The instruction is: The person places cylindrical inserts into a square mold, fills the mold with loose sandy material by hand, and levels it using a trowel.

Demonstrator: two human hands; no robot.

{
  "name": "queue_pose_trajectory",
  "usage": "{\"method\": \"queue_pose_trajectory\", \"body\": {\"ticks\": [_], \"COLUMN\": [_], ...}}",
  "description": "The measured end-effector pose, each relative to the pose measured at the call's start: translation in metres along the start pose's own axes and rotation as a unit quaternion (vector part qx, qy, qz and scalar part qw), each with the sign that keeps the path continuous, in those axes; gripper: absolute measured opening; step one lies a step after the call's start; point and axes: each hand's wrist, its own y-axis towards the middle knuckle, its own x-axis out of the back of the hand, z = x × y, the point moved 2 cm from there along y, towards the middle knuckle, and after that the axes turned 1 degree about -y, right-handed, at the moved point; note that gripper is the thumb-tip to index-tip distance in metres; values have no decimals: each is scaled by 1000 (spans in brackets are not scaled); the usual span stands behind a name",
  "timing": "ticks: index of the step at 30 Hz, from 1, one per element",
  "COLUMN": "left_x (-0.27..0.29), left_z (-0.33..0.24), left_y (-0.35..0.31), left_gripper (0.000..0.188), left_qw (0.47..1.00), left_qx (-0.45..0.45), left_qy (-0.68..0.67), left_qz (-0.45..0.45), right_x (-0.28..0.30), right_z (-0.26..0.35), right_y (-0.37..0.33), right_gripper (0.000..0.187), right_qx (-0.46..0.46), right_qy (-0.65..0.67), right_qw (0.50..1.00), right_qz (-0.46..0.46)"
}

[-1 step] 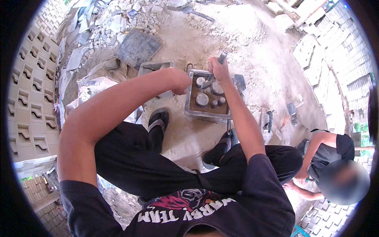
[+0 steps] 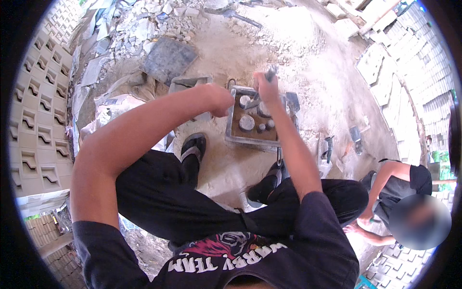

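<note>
Between my feet lies a square metal mould frame (image 2: 254,140) filled with brown, sandy material. Several round grey plugs (image 2: 247,123), large and small, stand up out of the fill. My right hand (image 2: 267,89) is closed around a grey hand tool (image 2: 271,72), whose end sticks out past the fist. The tool's lower part reaches in over the mould's far side, partly hidden by the hand. At the mould's left edge, my left hand (image 2: 219,100) is curled closed; its fingers face away, so whatever they hold is hidden.
A dark square slab (image 2: 169,59) lies beyond rubble at the far left, near a grey box-like form (image 2: 191,81). Pale powder (image 2: 293,31) is heaped ahead. Loose tools (image 2: 356,138) lie at right, where another person (image 2: 397,185) sits. Patterned blocks (image 2: 41,118) line the left.
My right hand and the tool have shifted slightly down toward the mould. My left hand is nearly in the same place.
</note>
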Motion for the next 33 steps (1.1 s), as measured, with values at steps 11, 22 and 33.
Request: {"method": "queue_pose_trajectory", "body": {"ticks": [11,22,33], "left_x": [22,-2,29], "left_z": [-5,18,31], "left_y": [0,4,-6], "left_gripper": [30,36,23], "left_qw": [1000,998,988], "left_qx": [8,57,88], "left_qy": [6,-7,113], "left_qz": [0,9,-58], "right_x": [-25,-32,-6], "right_z": [-7,14,30], "right_y": [-34,-35,-42], "right_gripper": [35,27,27], "right_qx": [166,-34,28], "right_qy": [-104,-103,-64], "right_qw": [980,991,971], "right_qz": [-20,77,228]}}
